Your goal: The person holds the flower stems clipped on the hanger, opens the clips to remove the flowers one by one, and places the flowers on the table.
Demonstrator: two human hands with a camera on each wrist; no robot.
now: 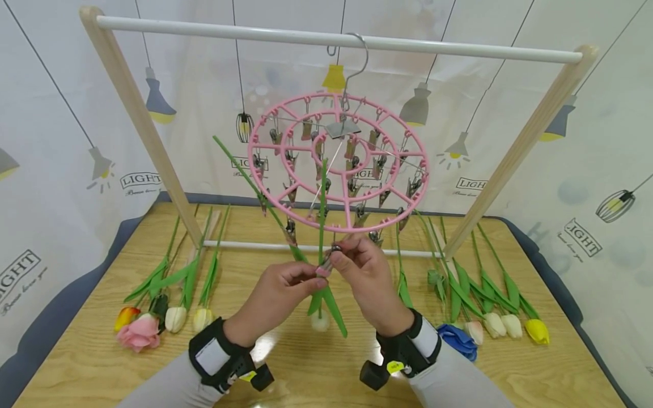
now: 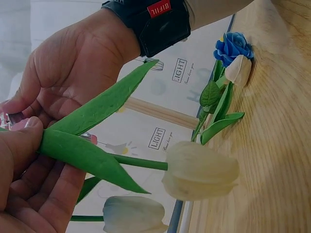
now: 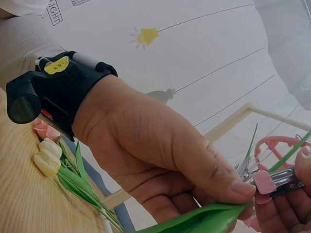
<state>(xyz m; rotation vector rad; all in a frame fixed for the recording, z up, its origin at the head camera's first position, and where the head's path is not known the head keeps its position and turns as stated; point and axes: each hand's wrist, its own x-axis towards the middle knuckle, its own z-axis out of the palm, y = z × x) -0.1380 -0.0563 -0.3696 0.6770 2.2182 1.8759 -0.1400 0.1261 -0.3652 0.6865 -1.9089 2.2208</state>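
Observation:
My left hand (image 1: pixel 278 297) pinches the stem of a white tulip (image 2: pixel 201 171) that points bloom down, its green leaves (image 2: pixel 97 160) spread below the fingers. My right hand (image 1: pixel 369 277) grips a metal clip with pink tips (image 3: pixel 279 183), right at the stem between both hands. The clip hangs from a round pink hanger (image 1: pixel 347 221) with several such clips. Another flower stem (image 1: pixel 242 175) slants through a clip just left; a second white tulip bloom (image 2: pixel 135 214) shows low in the left wrist view. My left hand hides part of these in the head view.
A stand with a white bar (image 1: pixel 459 50) and wooden legs (image 1: pixel 148 130) carries the hanger by its metal hook (image 1: pixel 364 56). Artificial flowers lie on the wooden table (image 1: pixel 168 379): a pink rose (image 1: pixel 140 332) and tulips left, a blue rose (image 1: pixel 458 341) and tulips right.

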